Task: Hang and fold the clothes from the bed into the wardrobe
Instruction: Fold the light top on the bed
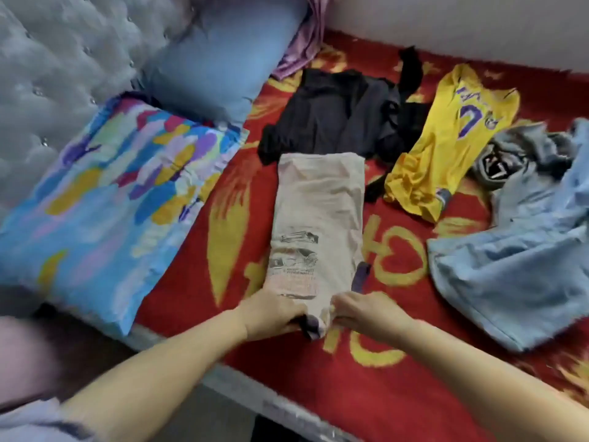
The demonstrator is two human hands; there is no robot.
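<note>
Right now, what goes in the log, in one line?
step: folding | item: beige printed T-shirt | left hand: grips near end | right hand: grips near end | waiting: yellow jersey

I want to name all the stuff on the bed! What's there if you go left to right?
Colourful pillow → beige T-shirt that the left hand and right hand grip → yellow jersey → light blue garment.
</note>
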